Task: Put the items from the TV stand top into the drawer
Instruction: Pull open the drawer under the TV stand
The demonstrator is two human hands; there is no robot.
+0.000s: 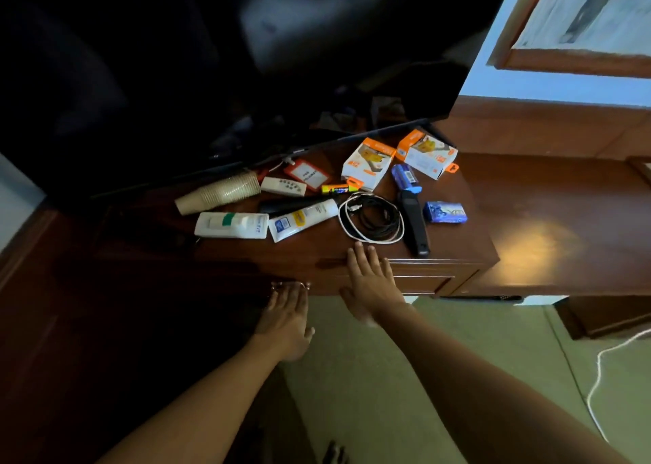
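Both hands empty, nothing gripped. Right hand [370, 280] flat, fingers spread wide, fingertips resting over the front edge of the TV stand [458, 238], just beside the coiled cables [371, 218]. Left hand [287, 317] lower, fingers extended toward the dark front of the stand at the drawer [419, 282] level; fingertips in shadow, can't tell if they hook a handle. Drawer looks closed.

Items all on the stand top: stack of paper cups [220, 192] lying on its side, two white tubes [230, 224] [303, 218] side by side, white remote [283, 186], red badge holder [307, 174], yellow marker [339, 189], two orange-white boxes [368, 163] [428, 153], blue pack [406, 178], black remote [415, 222] beside the cables, blue soap packet [445, 212] right of it. TV screen [211, 76] above.
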